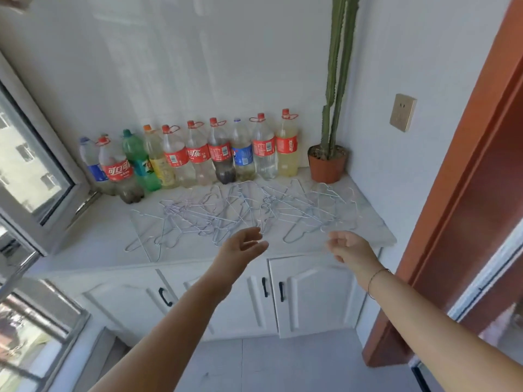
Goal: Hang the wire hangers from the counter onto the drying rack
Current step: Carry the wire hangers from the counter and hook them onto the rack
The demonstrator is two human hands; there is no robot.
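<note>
The wire hangers (243,210) are lying in a tangled, overlapping spread across the pale counter (93,236); none is being held. The left hand (242,246) is hovering at the counter's front edge, fingers apart and loosely curled, with the nearest hanger wire lying at 12 o'clock just beyond the fingertips. The right hand (349,246) is hovering at 3 o'clock from the left, fingers parted and bent, with a hanger just beyond at 11 o'clock. A row of plastic bottles (195,154) is standing against the white wall at 12 o'clock; a potted cactus (331,142) is occupying the corner at 1 o'clock; white cabinet doors (311,290) are sitting below the counter; a window (31,171) is standing open at 9 o'clock.
</note>
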